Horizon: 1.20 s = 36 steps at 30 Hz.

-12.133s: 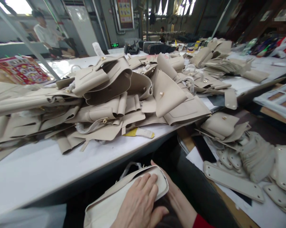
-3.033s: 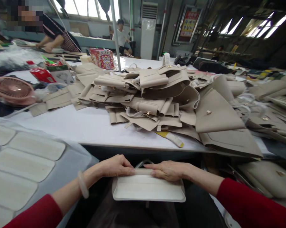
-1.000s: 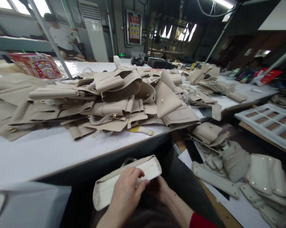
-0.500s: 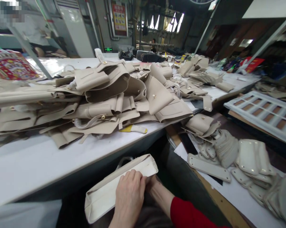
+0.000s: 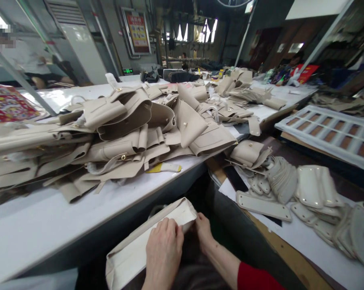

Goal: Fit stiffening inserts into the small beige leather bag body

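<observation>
A beige handbag body (image 5: pixel 124 257), its pale flat base turned up, lies tilted over my lap below the table edge. My left hand (image 5: pixel 164 245) is closed over the near long edge of the base, fingers bent inward. At the far right corner of the bag, my right hand (image 5: pixel 203 230) pinches the edge, its fingertips partly hidden behind the corner. Part of a handle shows dimly behind the bag. The bag's lower side is out of sight.
A heap of beige bag pieces (image 5: pixel 121 117) covers the white table (image 5: pixel 34 237). A yellow-and-white tool (image 5: pixel 164 167) lies at its edge. To the right are stacked base pieces with studs (image 5: pixel 263 206), a dark phone-like slab (image 5: pixel 235 178) and a white slatted tray (image 5: pixel 329 129). A person (image 5: pixel 34 60) sits far left.
My right hand has moved right, from beneath the bag's near side to its far right corner. My left hand stays on the base. The view has shifted slightly.
</observation>
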Each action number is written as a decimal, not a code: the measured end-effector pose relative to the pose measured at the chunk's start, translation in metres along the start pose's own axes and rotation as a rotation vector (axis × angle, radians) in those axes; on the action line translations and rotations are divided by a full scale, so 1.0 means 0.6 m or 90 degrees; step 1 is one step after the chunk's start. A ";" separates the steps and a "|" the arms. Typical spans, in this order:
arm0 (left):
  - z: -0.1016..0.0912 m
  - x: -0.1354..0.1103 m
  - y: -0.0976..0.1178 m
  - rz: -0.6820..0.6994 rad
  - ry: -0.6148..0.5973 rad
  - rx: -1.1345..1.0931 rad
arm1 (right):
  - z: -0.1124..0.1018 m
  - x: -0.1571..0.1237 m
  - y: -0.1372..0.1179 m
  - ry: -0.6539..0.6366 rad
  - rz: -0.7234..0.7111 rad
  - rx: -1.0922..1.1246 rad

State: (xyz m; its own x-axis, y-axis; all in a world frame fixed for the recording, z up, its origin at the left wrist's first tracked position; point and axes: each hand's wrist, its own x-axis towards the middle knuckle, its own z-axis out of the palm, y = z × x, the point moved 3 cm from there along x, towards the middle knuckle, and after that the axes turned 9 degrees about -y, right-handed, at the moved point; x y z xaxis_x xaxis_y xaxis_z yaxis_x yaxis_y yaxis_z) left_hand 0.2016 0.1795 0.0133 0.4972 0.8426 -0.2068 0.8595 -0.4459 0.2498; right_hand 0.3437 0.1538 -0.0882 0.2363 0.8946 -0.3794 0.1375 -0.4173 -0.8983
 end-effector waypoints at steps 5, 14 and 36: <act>0.000 -0.008 0.003 0.007 0.060 0.036 | -0.054 -0.110 -0.045 0.149 -0.299 -0.116; -0.005 -0.014 0.010 0.016 0.093 0.042 | 0.005 -0.148 -0.091 0.167 -0.598 -0.589; -0.010 -0.119 -0.071 -0.058 0.232 -0.024 | 0.116 -0.182 -0.103 0.100 -0.689 -0.548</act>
State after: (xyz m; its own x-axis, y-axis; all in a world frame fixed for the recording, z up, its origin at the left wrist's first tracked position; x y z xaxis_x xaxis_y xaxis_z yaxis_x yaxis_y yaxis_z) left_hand 0.1284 0.1402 0.0229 0.3388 0.9334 0.1184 0.8899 -0.3588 0.2819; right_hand 0.2426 0.0932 -0.0064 -0.2705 0.8290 0.4895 0.8481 0.4458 -0.2864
